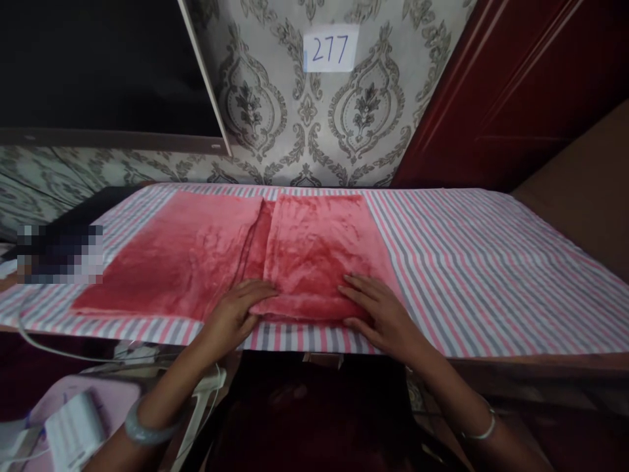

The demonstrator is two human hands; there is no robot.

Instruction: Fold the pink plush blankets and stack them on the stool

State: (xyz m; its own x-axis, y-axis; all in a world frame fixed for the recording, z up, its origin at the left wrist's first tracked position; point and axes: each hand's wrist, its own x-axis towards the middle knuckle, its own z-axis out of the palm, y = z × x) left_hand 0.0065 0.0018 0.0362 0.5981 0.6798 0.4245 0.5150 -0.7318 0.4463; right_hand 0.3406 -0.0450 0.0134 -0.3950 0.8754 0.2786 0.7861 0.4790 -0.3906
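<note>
A pink-red plush blanket (171,262) lies spread and folded over the striped cloth. Its right part is a folded panel (314,249), and a narrow dark gap runs between that and the left part. My left hand (240,305) rests at the panel's near left corner, fingers stretched over the plush and thumb lower at the front edge. On the panel's near right side lies my right hand (376,308), palm down with fingers spread. Both hands touch the blanket, and neither visibly grips it.
A pink, grey and white striped cloth (472,262) covers the table. A dark screen (98,65) hangs at upper left; a red wooden panel (466,111) stands at right. Below left are a white cable (63,355) and a pink stool-like surface (118,393) bearing a white box (76,426).
</note>
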